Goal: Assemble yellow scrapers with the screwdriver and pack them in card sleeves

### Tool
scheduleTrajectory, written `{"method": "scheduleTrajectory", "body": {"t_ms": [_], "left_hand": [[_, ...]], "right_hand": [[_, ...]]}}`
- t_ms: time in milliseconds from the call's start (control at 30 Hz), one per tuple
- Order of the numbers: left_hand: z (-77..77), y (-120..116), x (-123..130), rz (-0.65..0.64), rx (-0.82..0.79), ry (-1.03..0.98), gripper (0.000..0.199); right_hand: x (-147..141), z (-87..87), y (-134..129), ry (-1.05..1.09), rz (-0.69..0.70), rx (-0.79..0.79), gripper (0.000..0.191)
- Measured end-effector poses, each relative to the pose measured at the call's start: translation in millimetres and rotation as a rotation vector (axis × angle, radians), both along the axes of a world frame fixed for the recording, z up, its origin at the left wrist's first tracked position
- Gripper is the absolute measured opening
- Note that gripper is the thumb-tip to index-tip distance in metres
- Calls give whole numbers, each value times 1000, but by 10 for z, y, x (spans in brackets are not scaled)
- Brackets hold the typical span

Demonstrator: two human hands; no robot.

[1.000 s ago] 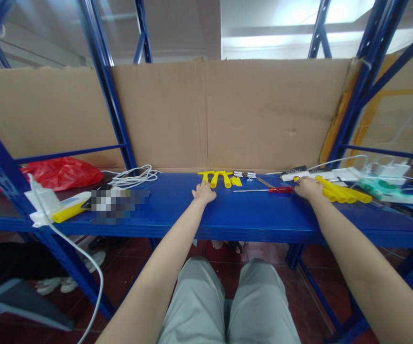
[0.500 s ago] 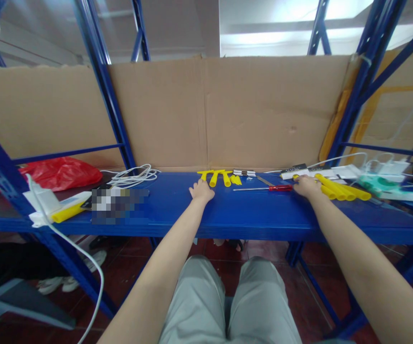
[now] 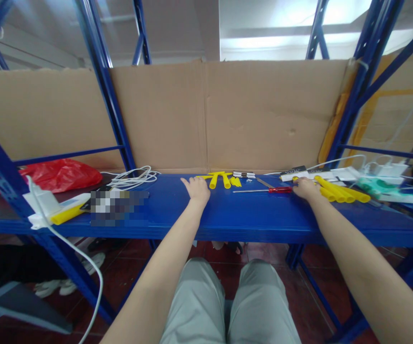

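1. Left hand (image 3: 198, 189): back upward, thumb spread left, other fingers directed to the far side; whether grasping anything, impossible to tell.
2. Right hand (image 3: 307, 188): fingers bent downward, undersides hidden; whether gripping a yellow part beneath, impossible to tell.
3. Yellow branched parts (image 3: 225, 180): just beyond and right of left hand, partly hidden by it, on blue shelf (image 3: 242, 215).
4. Yellow tubes (image 3: 346, 193): side by side, immediately right of right hand.
5. Red-handled screwdriver (image 3: 280, 190): lying between both hands, handle just beside right hand, tip pointing left.
6. White cable (image 3: 135, 178): coiled, far left, near red bag (image 3: 63, 173).
7. Cardboard panel (image 3: 264, 110): upright along far edge.
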State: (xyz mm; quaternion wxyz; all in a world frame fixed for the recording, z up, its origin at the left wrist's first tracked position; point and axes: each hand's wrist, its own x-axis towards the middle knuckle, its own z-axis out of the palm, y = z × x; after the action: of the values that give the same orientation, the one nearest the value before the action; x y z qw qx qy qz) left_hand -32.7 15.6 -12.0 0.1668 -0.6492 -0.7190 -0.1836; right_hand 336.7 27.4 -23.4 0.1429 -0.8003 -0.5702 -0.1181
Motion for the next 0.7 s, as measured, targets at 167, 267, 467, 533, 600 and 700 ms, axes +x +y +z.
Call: {"method": "scheduleTrajectory", "body": {"t_ms": [167, 267, 467, 533, 600, 700], "left_hand": [[-18, 26, -24, -70, 62, -55, 50], [-35, 39, -22, -126, -27, -47, 56], [-21, 28, -7, -89, -146, 12, 46], [-6, 15, 7, -70, -128, 46, 42], [9, 0, 23, -54, -110, 66, 40], [22, -24, 41, -49, -79, 56, 40]], "right_hand": [[12, -8, 10, 7, 9, 18, 37], [-4, -5, 0, 17, 4, 11, 36], [-37, 10, -22, 21, -11, -8, 40], [-40, 14, -24, 15, -9, -5, 39], [-40, 17, -25, 12, 1, -5, 39], [-30, 13, -20, 11, 10, -9, 40]]}}
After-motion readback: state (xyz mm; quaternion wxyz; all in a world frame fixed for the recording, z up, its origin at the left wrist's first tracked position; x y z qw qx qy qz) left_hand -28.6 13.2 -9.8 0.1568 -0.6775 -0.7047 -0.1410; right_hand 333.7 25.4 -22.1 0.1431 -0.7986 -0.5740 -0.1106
